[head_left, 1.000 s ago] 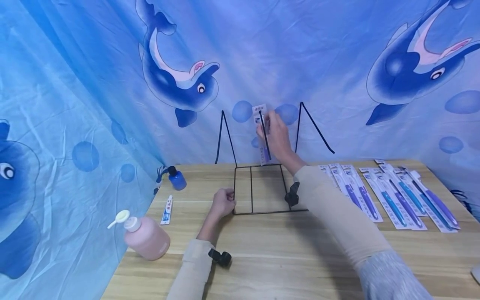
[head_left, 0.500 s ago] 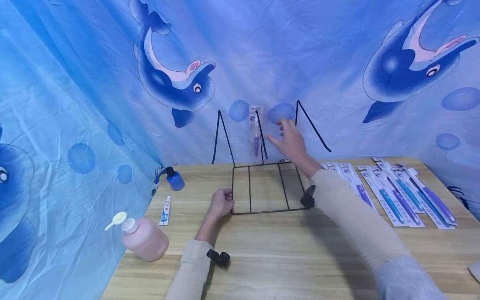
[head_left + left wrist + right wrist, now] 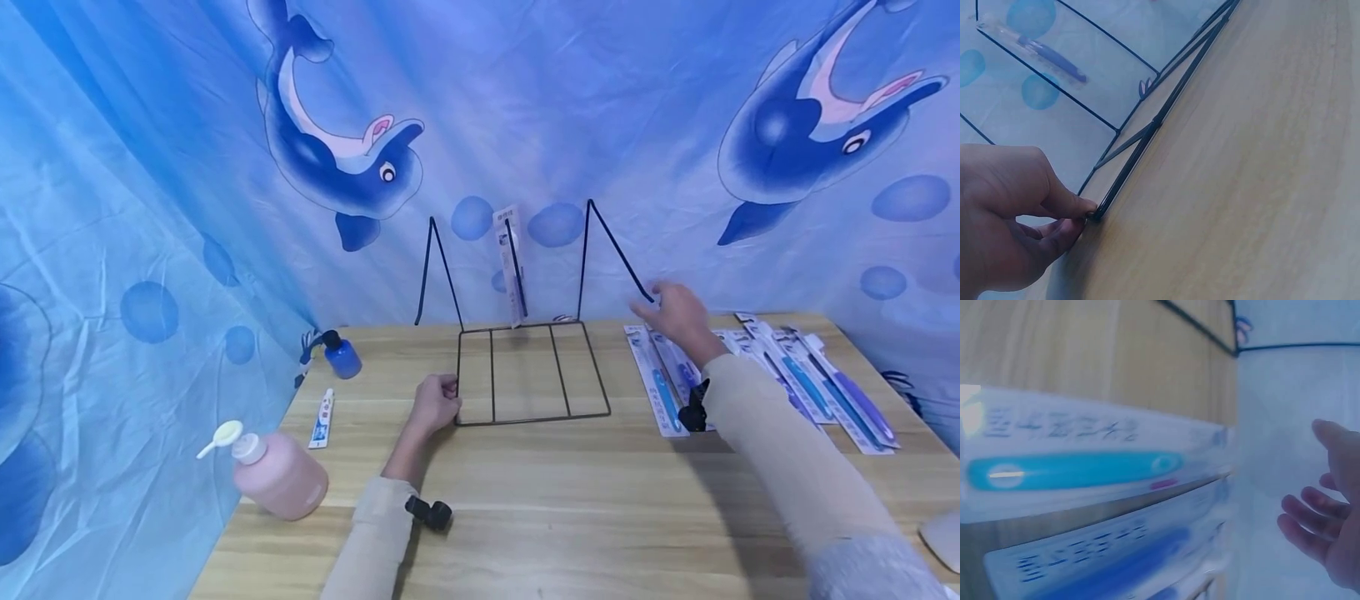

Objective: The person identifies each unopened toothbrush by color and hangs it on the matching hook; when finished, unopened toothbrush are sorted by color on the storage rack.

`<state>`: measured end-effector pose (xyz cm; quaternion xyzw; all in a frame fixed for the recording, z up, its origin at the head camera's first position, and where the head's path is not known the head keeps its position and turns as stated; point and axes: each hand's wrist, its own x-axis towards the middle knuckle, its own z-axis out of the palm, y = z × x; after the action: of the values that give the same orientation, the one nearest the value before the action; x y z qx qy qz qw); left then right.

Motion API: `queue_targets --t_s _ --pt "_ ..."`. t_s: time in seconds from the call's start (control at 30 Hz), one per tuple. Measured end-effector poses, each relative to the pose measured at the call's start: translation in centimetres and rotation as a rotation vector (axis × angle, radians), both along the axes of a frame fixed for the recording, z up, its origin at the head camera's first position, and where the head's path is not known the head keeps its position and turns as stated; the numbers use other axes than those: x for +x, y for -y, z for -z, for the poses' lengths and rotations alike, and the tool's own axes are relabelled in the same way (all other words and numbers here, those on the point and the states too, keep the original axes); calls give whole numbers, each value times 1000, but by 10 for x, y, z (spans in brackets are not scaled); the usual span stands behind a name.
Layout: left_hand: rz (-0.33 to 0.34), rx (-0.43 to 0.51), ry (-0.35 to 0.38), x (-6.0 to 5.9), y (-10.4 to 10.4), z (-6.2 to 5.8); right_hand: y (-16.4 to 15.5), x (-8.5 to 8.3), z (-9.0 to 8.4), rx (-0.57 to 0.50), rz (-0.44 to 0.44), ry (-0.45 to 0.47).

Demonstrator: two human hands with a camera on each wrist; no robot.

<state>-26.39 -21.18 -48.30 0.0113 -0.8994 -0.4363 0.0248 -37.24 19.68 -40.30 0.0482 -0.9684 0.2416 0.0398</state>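
A black wire display rack (image 3: 532,420) stands at the back of the table, with upright hooks along its rear side. My left hand (image 3: 435,404) pinches its left side near the front corner; in the left wrist view thumb and fingertips close round the wire. From the middle hook hangs a packaged toothbrush (image 3: 510,267), slightly tilted. My right hand (image 3: 681,318) holds nothing, its fingers spread beside the tip of the right hook. Below it lie packaged toothbrushes, the nearest a light blue one (image 3: 1079,470) with a purple one (image 3: 1116,569) alongside.
More packaged toothbrushes (image 3: 840,392) lie fanned out at the right. At the left are a pink pump bottle (image 3: 283,477), a toothpaste tube (image 3: 322,419) and a blue bottle (image 3: 342,357). A dolphin-printed curtain (image 3: 480,100) hangs behind the table. A pale object (image 3: 943,540) shows at the right edge.
My right hand has let go of the toothbrush on the middle hook and moved right, over the packs. The hanging toothbrush has swung a little. My left hand stays on the rack.
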Motion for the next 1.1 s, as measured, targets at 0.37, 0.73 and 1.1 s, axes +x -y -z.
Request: queue_targets --t_s 0.37,0.73,1.1 --pt "2 1 -32 1 1 0 -3 1 36 159 8 178" --pt "-2 -11 -24 3 -2 -2 0 5 48 92 52 132" --pt "-9 10 4 3 -1 -1 9 20 14 -79 50 -60"
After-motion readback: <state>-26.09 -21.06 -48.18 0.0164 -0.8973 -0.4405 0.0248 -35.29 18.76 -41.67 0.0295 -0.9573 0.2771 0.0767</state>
